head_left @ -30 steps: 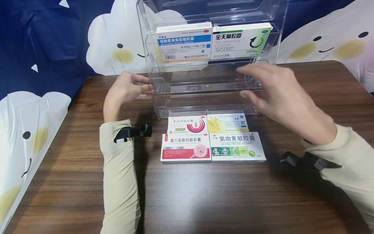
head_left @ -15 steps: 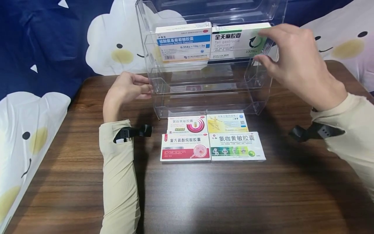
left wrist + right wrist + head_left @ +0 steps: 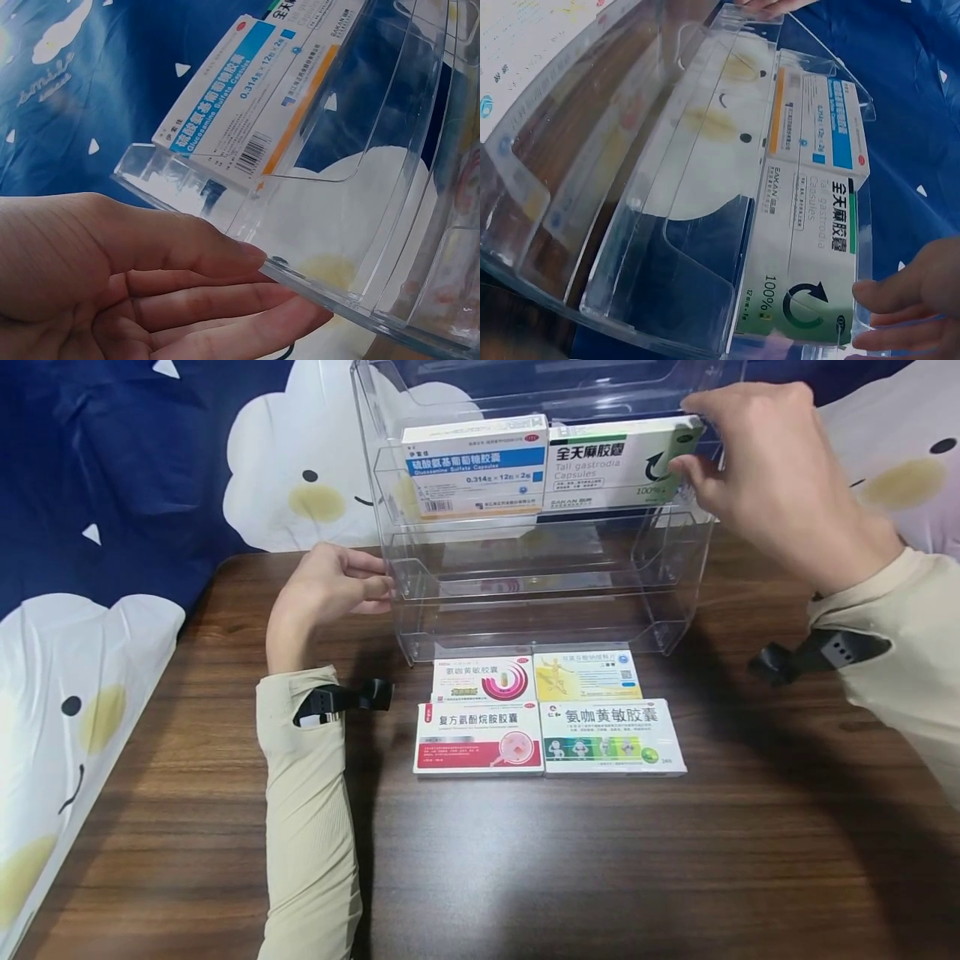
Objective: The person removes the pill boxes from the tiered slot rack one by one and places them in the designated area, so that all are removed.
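Observation:
A clear plastic tiered rack [image 3: 555, 558] stands on the table. My left hand [image 3: 330, 583] grips its left side edge; in the left wrist view the thumb [image 3: 217, 251] lies on one side and the fingers reach underneath. One tier holds a white-and-blue medicine box [image 3: 476, 468] on the left and a white-and-green medicine box [image 3: 600, 472] on the right. My right hand [image 3: 780, 485] is at the green box's upper right corner, thumb and forefinger slightly bent and apart. In the right wrist view its fingertips [image 3: 866, 292] come right up to the box's top edge.
In front of the rack lie a pink-ringed medicine box [image 3: 468, 681], a yellow one [image 3: 585, 675], a red-and-white one [image 3: 478, 739] and a green-striped one [image 3: 611, 739], all flat on the wooden table [image 3: 487, 868]. A blue cloud-print cloth [image 3: 150, 460] hangs behind.
My right hand has moved up and to the right, from in front of the lower tiers to the green box's upper right corner. The left hand keeps its place on the rack.

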{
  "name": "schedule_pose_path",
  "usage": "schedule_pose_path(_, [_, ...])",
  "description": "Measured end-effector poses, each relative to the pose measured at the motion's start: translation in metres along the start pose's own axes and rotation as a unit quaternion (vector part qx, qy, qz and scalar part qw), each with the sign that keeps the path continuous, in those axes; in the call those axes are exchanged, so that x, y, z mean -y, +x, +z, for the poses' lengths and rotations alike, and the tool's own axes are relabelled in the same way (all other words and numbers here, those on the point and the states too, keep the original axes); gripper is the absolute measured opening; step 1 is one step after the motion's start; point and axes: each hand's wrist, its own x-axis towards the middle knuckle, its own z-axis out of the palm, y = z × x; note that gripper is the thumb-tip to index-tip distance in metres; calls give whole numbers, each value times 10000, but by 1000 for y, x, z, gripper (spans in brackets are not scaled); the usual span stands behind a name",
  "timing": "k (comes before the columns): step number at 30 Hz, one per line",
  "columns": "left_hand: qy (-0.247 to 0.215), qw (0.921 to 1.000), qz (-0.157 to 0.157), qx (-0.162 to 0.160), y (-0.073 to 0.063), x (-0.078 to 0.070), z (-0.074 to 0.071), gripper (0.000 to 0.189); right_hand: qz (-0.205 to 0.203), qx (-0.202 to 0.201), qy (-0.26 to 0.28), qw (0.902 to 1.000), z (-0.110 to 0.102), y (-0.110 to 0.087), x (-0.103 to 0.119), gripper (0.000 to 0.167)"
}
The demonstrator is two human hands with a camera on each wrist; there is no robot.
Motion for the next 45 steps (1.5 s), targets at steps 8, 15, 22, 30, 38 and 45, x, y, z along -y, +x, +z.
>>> schedule_pose_path(8, [-38,10000,26,-13,0,-1,0,37,283,598,-127,9977,-2,13,-6,28])
schedule_pose_path(15, [-73,10000,-30,1,-1,-1,0,38,362,842,-106,9957,0,18,-6,21])
schedule_pose_path(22, [-136,9999,-41,0,-1,-1,-1,38,192,837,-151,9962,4,23,-8,22])
schedule_pose_path(30, [-119,9999,-48,-3,0,-1,0,38,284,851,-53,9960,2,27,-10,25])
schedule_pose_path(38, [-73,10000,-60,17,0,-1,0,38,136,637,49,9979,-2,23,-13,23])
schedule_pose_path(45, [-107,9999,-42,25,1,-1,0,37,71,425,44,9991,-4,19,-14,24])
